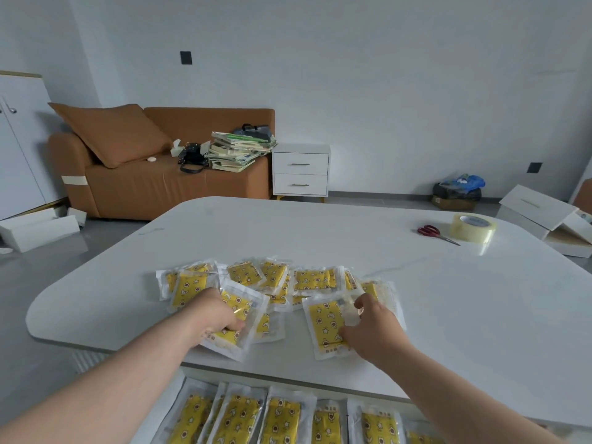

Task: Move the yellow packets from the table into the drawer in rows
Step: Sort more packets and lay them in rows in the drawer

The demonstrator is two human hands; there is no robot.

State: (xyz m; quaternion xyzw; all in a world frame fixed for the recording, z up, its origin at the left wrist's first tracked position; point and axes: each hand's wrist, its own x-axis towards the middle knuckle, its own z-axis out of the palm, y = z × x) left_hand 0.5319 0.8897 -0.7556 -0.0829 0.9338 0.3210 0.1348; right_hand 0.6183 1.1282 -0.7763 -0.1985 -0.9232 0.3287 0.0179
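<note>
Left hand [214,312] grips one packet [238,303], right hand [373,330] another packet [324,325].

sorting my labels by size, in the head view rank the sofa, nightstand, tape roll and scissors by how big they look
1. sofa
2. nightstand
3. tape roll and scissors: about alike, so unranked

Sofa and nightstand stand farther away, so this is apparent size only.
</note>
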